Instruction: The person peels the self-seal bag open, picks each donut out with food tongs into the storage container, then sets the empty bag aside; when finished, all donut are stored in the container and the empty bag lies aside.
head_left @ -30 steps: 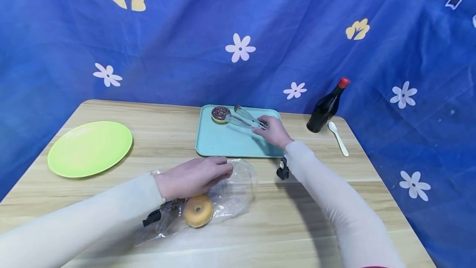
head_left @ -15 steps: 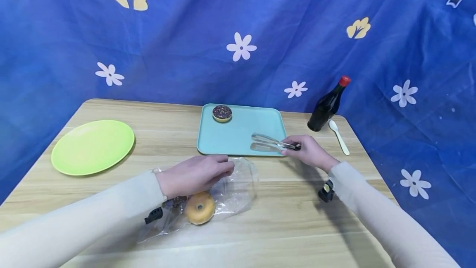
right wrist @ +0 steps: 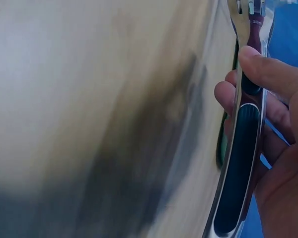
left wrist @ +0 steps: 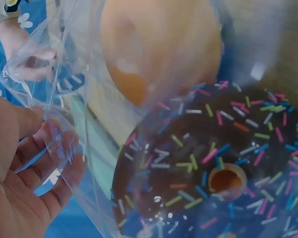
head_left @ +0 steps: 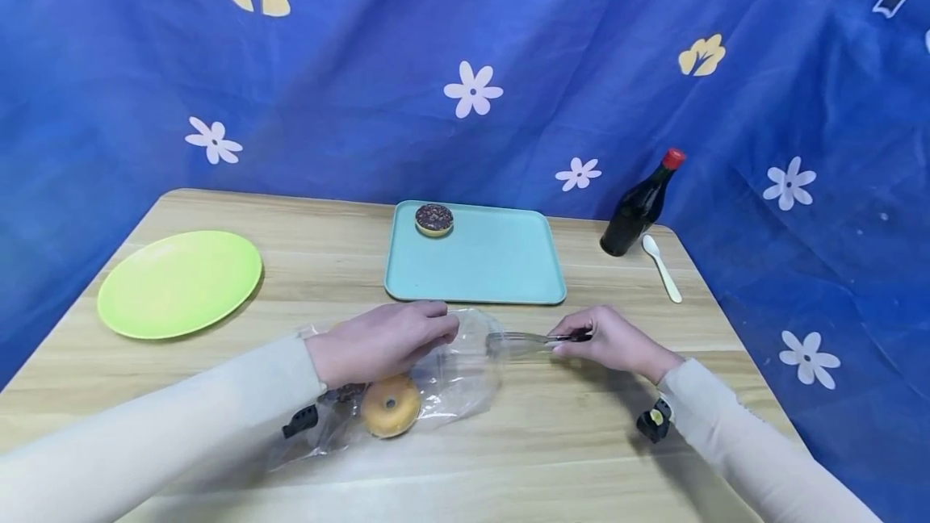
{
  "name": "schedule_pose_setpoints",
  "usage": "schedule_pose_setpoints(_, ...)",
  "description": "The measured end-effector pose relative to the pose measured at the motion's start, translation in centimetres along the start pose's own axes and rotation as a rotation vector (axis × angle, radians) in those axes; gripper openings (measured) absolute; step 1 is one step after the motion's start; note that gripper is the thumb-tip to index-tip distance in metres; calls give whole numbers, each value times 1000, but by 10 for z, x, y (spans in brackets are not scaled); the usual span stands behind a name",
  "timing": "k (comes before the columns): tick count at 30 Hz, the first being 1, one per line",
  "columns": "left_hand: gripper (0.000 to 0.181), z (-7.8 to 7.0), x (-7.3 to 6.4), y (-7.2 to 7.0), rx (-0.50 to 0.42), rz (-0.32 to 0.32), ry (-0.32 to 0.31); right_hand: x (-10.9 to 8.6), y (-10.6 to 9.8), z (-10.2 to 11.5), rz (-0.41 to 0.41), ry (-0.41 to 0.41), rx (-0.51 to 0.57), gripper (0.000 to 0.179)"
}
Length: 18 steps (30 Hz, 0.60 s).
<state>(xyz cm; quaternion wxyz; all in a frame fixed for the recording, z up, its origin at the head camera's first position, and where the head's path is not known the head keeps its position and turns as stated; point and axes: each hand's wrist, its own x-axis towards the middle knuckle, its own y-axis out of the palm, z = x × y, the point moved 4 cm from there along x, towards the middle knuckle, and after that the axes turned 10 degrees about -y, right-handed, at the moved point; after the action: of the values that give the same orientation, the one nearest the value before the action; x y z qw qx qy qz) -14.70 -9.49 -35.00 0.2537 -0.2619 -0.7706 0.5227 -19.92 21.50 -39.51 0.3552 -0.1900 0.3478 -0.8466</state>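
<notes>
With thumb and fingers at its edge, my left hand point(head_left: 388, 341) pinches a clear plastic bag point(head_left: 468, 386). Inside the bag, a plain ring doughnut point(head_left: 390, 406) shows below the hand; in the left wrist view a chocolate doughnut with coloured sprinkles point(left wrist: 268, 208) lies beside it. My right hand point(head_left: 613, 339) grips metal tongs with dark handle inlays point(right wrist: 241, 158). The tongs point left, their tips overlapping the bag's right end in the head view, with no food between them. Another chocolate-topped doughnut point(head_left: 434, 219) sits at the back left of a turquoise tray point(head_left: 501, 265).
A green plate point(head_left: 182, 285) lies at the left of the wooden table point(head_left: 508, 466). At the back right stand a dark bottle with a red cap point(head_left: 635, 212) and, beside it, a white spoon point(head_left: 661, 269). A blue flowered cloth point(head_left: 363, 103) hangs behind.
My right hand has drawn the tongs off the tray, away from the chocolate-topped doughnut, toward me and down to the bag's right end. My left hand has stayed on the bag.
</notes>
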Motion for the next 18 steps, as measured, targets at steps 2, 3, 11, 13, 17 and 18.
schedule_pose_setpoints(2,14,-1,0,-1,-2,-3,1,2,8,8,15,-6,15,16)
schedule_pose_setpoints(3,13,-1,0,-2,-3,-2,0,4,12,12,26,-10,24,16)
schedule_pose_setpoints(11,13,-3,0,-4,1,-14,7,22,38,36,95,-86,5,20)
schedule_pose_setpoints(13,13,-2,0,-4,-1,-20,11,27,41,39,110,-107,-6,22)
schedule_pose_setpoints(17,13,-2,0,-4,-10,-26,10,34,49,43,138,-160,-25,28)
schedule_pose_setpoints(18,13,-2,0,-4,-9,-26,8,35,51,44,147,-169,-33,30)
